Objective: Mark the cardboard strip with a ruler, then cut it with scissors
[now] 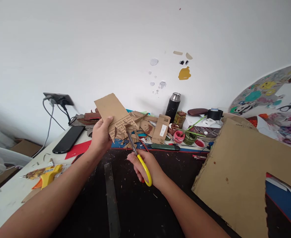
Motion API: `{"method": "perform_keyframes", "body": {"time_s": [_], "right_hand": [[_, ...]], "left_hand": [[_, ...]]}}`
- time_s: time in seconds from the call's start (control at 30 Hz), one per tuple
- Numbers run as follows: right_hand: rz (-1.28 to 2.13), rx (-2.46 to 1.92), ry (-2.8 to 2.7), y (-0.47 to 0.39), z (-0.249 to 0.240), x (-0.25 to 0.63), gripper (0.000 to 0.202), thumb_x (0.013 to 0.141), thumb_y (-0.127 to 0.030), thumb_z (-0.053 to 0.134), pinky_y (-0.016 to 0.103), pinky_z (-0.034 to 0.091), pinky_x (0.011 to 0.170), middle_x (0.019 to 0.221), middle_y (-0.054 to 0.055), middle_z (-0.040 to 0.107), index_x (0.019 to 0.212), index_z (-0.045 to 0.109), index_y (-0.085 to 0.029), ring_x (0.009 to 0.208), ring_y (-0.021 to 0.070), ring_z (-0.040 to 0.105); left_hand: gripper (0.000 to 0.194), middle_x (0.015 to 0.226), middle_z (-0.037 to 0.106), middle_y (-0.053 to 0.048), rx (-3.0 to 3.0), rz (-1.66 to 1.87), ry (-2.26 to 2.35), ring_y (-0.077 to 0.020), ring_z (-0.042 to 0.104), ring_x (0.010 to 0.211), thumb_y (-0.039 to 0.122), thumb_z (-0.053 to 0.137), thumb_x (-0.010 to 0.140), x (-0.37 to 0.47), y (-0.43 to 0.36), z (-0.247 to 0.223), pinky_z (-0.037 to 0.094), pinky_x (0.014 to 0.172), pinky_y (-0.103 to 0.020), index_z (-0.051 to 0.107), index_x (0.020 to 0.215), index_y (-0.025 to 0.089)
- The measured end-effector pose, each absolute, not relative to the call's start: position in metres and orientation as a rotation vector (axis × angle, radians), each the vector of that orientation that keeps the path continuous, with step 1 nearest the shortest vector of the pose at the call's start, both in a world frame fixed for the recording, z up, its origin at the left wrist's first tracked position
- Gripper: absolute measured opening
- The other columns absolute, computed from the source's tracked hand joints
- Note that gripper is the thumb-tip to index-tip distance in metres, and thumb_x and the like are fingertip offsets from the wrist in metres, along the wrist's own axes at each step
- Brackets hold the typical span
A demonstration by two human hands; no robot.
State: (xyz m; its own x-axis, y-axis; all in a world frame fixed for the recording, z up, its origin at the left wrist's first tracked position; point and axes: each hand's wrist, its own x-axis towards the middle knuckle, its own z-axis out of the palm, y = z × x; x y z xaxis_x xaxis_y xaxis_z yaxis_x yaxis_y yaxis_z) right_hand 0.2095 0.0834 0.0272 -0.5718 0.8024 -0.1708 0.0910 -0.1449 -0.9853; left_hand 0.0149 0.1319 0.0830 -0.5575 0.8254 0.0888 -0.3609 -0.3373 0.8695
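Observation:
My left hand (102,132) grips a rectangular piece of brown cardboard (114,110) by its lower left edge, thumb on top. Printed letters show along the lower part of the piece. My right hand (149,165) holds yellow-handled scissors (145,170), its fingers around the handles. The metal blades point up and to the left and meet the lower edge of the cardboard piece; whether they are parted is hard to see. Behind and below the piece lies a pile of cardboard scraps (149,127).
A clear ruler (112,198) lies on the dark mat (135,211). At the right leans a large cardboard sheet (236,165). Paint jars (179,136), a green cutter (165,146) and a black flask (173,107) stand or lie at the back. A yellow glue gun (48,175) lies left.

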Motion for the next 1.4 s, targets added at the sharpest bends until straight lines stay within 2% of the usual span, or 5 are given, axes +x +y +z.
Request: {"method": "perform_keyframes", "body": {"time_s": [0.23, 0.57, 0.8, 1.03, 1.4], "right_hand": [[1.777, -1.002, -1.608, 0.084, 0.034, 0.213, 0.067, 0.088, -0.086, 0.069, 0.019, 0.035, 0.035, 0.055, -0.009, 0.055, 0.102, 0.067, -0.02, 0.035, 0.0096, 0.048], [1.761, -0.97, -1.608, 0.086, 0.031, 0.215, 0.07, 0.088, -0.088, 0.066, 0.019, 0.036, 0.036, 0.057, -0.009, 0.055, 0.106, 0.066, -0.02, 0.036, 0.0091, 0.048], [1.737, -0.99, -1.621, 0.086, 0.029, 0.216, 0.069, 0.089, -0.088, 0.066, 0.02, 0.037, 0.036, 0.058, -0.009, 0.055, 0.106, 0.067, -0.021, 0.036, 0.0096, 0.048], [1.732, -1.015, -1.627, 0.087, 0.027, 0.215, 0.064, 0.09, -0.084, 0.069, 0.02, 0.035, 0.034, 0.057, -0.009, 0.055, 0.102, 0.066, -0.021, 0.035, 0.01, 0.048], [1.783, -0.972, -1.589, 0.086, 0.031, 0.215, 0.073, 0.088, -0.09, 0.065, 0.019, 0.034, 0.032, 0.055, -0.01, 0.053, 0.106, 0.067, -0.02, 0.034, 0.0094, 0.047]], "left_hand": [[0.023, 0.067, 0.066, 0.0, 0.646, 1.801, 1.131, -0.0125, 0.057, 0.05, 0.026, 0.086, 0.073, 0.01, 0.133, 0.084, 0.045, 0.042, -0.021, 0.068, 0.086, 0.017], [0.023, 0.069, 0.07, -0.003, 0.715, 1.715, 1.119, -0.0126, 0.058, 0.048, 0.027, 0.087, 0.072, 0.005, 0.134, 0.082, 0.043, 0.04, -0.02, 0.072, 0.085, 0.015], [0.027, 0.071, 0.074, -0.007, 0.769, 1.621, 1.13, -0.0178, 0.064, 0.052, 0.028, 0.087, 0.073, 0.002, 0.132, 0.086, 0.052, 0.045, -0.025, 0.074, 0.093, 0.014], [0.036, 0.082, 0.08, -0.011, 0.892, 1.476, 1.145, -0.0281, 0.079, 0.072, 0.034, 0.091, 0.068, -0.003, 0.129, 0.092, 0.063, 0.057, -0.032, 0.075, 0.094, 0.015], [0.04, 0.086, 0.08, -0.013, 0.917, 1.463, 1.157, -0.0297, 0.079, 0.075, 0.038, 0.09, 0.072, -0.004, 0.129, 0.094, 0.065, 0.062, -0.036, 0.074, 0.099, 0.014]]}}
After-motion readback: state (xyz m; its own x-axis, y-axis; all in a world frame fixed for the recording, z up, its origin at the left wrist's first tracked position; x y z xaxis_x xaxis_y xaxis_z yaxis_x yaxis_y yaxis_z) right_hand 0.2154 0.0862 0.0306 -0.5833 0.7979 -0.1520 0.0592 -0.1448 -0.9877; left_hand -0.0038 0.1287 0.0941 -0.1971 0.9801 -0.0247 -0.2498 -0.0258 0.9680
